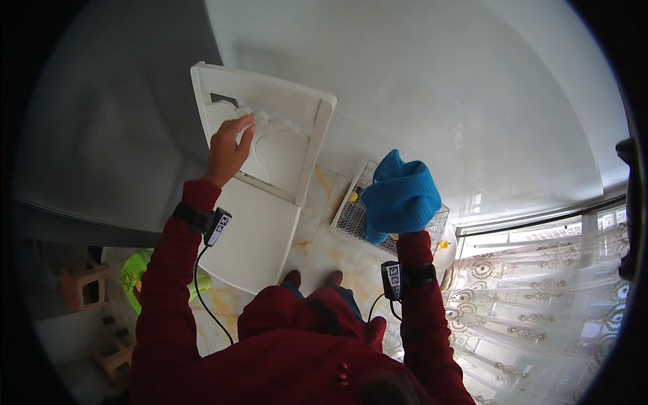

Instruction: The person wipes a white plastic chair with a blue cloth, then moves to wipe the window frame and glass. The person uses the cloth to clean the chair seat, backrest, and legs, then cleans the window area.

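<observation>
My left hand [229, 149] is raised over the carved backrest of a white chair [253, 230]. Its thumb and forefinger are curved and apart, with nothing seen between them; whether it touches the backrest I cannot tell. A blue cloth [402, 197] is bunched around my right hand, covering it fully from the wrist on, so the fingers are hidden. One end of the cloth hangs down on the near side, above a white wire cage [354, 223] on the floor.
A dark grey cabinet-like surface [111, 116] stands left of the chair. A bright green plastic item [132, 273] and brown stools [83, 288] sit at lower left. Pale wall panels [405, 76] rise ahead. A sheer curtain [526, 309] covers the window at right. Marbled tiles [311, 253] form the floor.
</observation>
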The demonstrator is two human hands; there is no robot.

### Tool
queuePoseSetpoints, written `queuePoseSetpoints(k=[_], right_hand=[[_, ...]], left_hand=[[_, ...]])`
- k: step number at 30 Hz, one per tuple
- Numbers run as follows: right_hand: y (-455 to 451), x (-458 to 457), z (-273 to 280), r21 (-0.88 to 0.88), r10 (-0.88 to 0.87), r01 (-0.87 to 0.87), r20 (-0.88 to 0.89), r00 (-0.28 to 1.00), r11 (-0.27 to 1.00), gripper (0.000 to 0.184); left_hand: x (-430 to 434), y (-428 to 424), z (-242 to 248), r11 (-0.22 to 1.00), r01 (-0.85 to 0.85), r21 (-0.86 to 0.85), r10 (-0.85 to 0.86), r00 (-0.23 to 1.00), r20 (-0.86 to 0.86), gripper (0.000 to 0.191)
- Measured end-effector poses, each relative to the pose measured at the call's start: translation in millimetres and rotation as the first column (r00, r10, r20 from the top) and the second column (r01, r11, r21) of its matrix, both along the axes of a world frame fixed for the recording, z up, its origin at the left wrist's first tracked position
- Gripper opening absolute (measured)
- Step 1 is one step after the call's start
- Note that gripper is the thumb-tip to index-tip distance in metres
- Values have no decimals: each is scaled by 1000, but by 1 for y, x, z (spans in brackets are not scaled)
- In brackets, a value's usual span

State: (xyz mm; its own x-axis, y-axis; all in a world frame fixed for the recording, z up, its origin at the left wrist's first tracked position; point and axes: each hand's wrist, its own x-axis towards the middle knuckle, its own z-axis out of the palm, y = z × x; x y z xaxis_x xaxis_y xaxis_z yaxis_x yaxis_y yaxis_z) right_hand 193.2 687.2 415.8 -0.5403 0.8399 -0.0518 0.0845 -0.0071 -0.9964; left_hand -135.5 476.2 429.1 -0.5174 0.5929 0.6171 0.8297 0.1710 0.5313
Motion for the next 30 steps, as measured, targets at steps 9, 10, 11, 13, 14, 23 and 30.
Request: queuePoseSetpoints(k=[9,10,11,13,14,23,30], right_hand=[[71,-157,-13,47,250,-245,-132,959,968,29],[72,-169,-17,46,277,-273,-133,952,961,29],[70,-180,-22,44,303,-300,-133,944,953,29],[63,-198,-33,29,357,-356,-121,926,934,29],[58,-206,-39,20,383,-384,-116,916,923,29],[18,-191,-88,-134,546,-531,122,829,837,29],[51,-222,-51,455,584,-507,-35,811,732,35]], left_hand=[[-84,142,49,888,-166,-428,229,968,101,37],[-86,149,46,822,-218,-526,294,954,64,39],[-87,154,44,740,-269,-617,355,935,18,42],[-91,158,46,617,-254,-745,334,941,-45,44],[-90,160,49,545,-248,-801,320,945,-75,46],[-97,163,47,436,-277,-857,388,916,-99,51],[-88,151,42,601,-439,-668,440,879,-181,41]])
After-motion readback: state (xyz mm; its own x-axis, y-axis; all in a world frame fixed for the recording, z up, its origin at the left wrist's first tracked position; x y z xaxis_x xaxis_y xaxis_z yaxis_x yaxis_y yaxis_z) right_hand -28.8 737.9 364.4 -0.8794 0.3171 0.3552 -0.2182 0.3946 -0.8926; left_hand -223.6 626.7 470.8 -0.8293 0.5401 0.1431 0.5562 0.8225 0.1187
